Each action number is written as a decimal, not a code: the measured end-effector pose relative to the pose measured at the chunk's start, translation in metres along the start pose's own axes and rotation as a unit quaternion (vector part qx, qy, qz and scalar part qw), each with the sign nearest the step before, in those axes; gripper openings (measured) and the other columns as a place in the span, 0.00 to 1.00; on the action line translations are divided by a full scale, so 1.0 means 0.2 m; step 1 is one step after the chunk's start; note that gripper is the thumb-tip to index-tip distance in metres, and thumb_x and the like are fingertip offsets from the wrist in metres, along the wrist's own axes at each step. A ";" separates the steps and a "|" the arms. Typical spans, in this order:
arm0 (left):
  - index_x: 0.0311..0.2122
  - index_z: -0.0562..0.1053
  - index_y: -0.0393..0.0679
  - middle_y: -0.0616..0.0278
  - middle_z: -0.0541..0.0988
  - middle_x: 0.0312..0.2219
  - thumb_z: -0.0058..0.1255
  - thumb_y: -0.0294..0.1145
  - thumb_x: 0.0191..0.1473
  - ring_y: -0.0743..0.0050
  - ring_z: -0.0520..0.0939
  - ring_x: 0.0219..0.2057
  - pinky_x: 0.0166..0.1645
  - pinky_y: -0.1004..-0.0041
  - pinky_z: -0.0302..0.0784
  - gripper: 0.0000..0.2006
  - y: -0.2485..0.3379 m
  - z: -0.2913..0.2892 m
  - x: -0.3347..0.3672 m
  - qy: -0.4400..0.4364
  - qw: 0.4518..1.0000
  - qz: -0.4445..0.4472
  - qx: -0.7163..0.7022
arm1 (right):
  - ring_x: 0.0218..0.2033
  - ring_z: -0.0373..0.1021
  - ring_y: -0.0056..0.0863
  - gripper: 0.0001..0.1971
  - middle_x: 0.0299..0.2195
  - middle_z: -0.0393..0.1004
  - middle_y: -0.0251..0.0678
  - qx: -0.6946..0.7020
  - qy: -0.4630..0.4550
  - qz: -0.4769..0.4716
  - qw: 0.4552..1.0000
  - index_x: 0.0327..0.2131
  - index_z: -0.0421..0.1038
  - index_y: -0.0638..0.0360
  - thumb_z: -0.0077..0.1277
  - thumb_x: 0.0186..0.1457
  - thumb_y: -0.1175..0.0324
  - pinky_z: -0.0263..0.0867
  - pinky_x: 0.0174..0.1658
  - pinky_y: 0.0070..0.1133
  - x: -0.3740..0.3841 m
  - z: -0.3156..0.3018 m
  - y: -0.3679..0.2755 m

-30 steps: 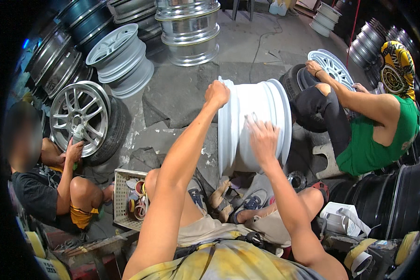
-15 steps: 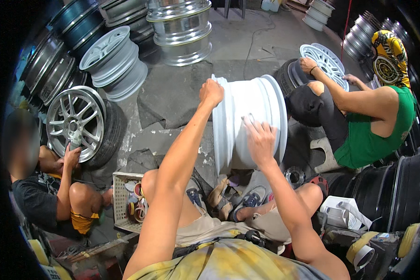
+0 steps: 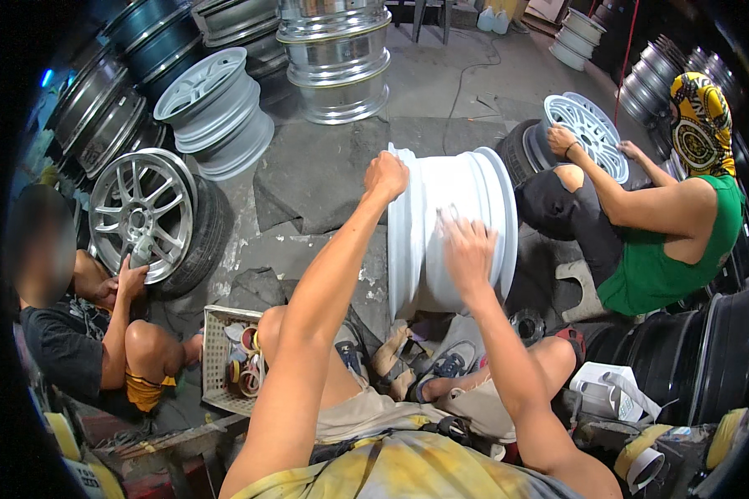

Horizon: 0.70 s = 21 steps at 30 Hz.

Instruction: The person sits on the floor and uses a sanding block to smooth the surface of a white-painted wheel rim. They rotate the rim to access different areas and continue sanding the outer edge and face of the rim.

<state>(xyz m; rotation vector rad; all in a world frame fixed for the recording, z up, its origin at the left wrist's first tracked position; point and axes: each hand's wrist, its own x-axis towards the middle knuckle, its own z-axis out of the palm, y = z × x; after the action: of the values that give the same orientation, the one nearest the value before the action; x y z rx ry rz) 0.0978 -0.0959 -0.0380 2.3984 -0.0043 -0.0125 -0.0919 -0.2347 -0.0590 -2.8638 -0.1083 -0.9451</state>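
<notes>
A white-coated wheel rim (image 3: 424,249) stands on edge before me, its smooth barrel facing up. My left hand (image 3: 386,175) is closed around its left lip, near the far end. My right hand (image 3: 469,249) lies on the barrel, fingers bent and slightly smeared by motion. A small greyish thing shows at its fingertips, too blurred to name. The rim's underside is hidden.
At left a person holds a tool against a silver wheel (image 3: 141,214) beside a tyre (image 3: 204,241). At right another, in a green top (image 3: 670,249), handles a pale wheel (image 3: 587,133). Stacked rims (image 3: 337,66) stand behind; a plastic basket (image 3: 214,366) sits by my left knee.
My right hand has slid slightly away from me along the barrel. My left hand keeps its grip on the lip. The whole view has shifted a little.
</notes>
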 end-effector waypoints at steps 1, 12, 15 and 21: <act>0.42 0.77 0.33 0.36 0.81 0.42 0.46 0.40 0.62 0.38 0.82 0.47 0.52 0.50 0.77 0.18 -0.02 -0.01 0.00 0.008 1.000 -0.013 0.000 | 0.38 0.67 0.32 0.18 0.38 0.76 0.30 0.011 -0.010 0.002 1.000 0.52 0.76 0.50 0.54 0.57 0.70 0.56 0.42 0.33 -0.11 -0.02 -0.02; 0.42 0.77 0.33 0.36 0.81 0.41 0.46 0.38 0.62 0.37 0.82 0.46 0.51 0.50 0.78 0.17 -0.03 -0.01 -0.02 0.011 1.000 0.004 0.000 | 0.37 0.67 0.30 0.23 0.34 0.74 0.29 0.005 0.005 -0.017 1.000 0.56 0.74 0.48 0.53 0.55 0.71 0.57 0.41 0.31 -0.14 -0.03 -0.02; 0.41 0.77 0.33 0.37 0.82 0.41 0.46 0.38 0.62 0.37 0.82 0.46 0.51 0.50 0.78 0.17 -0.06 0.01 -0.01 0.017 1.000 -0.004 -0.002 | 0.37 0.67 0.29 0.21 0.36 0.75 0.29 0.002 -0.012 -0.001 1.000 0.55 0.74 0.48 0.53 0.56 0.70 0.57 0.42 0.31 -0.19 -0.04 -0.03; 0.42 0.77 0.33 0.37 0.82 0.41 0.46 0.38 0.62 0.38 0.83 0.45 0.50 0.50 0.78 0.17 -0.01 -0.03 -0.02 0.010 1.000 0.001 0.001 | 0.38 0.68 0.29 0.18 0.42 0.78 0.28 -0.007 -0.010 0.002 1.000 0.53 0.75 0.50 0.53 0.59 0.66 0.58 0.43 0.31 -0.13 -0.01 -0.02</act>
<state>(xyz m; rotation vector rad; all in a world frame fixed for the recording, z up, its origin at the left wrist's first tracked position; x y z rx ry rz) 0.0938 -0.0905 -0.0355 2.4006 0.0019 0.0140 -0.1139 -0.2307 -0.0727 -2.8858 -0.0986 -0.9202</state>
